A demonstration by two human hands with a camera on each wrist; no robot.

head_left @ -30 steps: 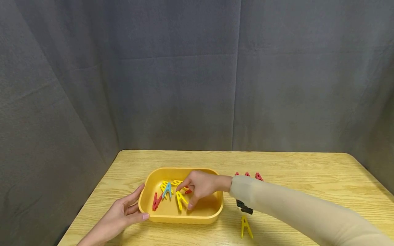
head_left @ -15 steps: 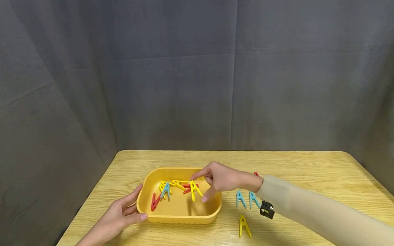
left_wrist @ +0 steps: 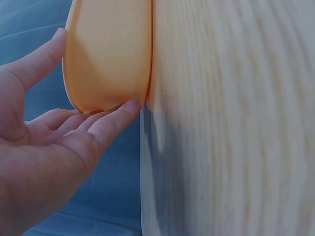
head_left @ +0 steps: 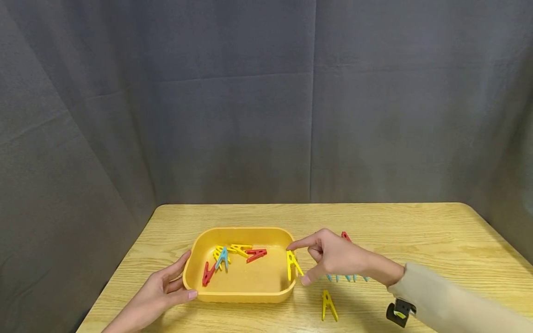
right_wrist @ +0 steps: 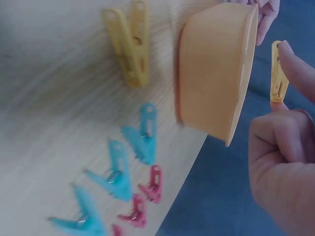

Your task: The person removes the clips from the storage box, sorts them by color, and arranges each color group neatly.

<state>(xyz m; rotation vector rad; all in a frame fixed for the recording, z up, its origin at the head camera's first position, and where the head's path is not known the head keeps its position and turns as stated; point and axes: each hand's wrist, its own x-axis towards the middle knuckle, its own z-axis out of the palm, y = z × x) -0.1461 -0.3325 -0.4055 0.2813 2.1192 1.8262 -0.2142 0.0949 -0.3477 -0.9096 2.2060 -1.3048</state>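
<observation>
"What does the clothespin in hand look like?"

"It's a yellow clothespin (head_left: 291, 258), A-shaped, with its two legs splayed and pointing downward in the head view. The right wrist view shows a small hole near the end by the thumb"

"And where is it?"

"In the right hand (head_left: 339, 254), at the right-hand end of the yellow-orange tub (head_left: 235, 298). It's raised off the table (head_left: 399, 222), and from the right wrist it sits just beside the rim, not touching"

"How are the fingers?"

"The right thumb and index finger pinch the clothespin between them. The left hand (head_left: 160, 289) is unclenched, its fingers spread against the tub's left end and its thumb at the near corner"

"Count what's inside the tub for me?"

"One light blue clothespin (head_left: 222, 256), two red clothespins (head_left: 257, 254) and at least two yellow clothespins (head_left: 241, 249); the yellow ones overlap, so I can't tell exactly"

"And outside it?"

"One lone yellow clothespin (head_left: 325, 299) near the tub's near right corner. The right wrist view, somewhat blurred, adds three blue clothespins (right_wrist: 146, 135) in a row, then two small red ones (right_wrist: 155, 184) and part of a third"
</observation>
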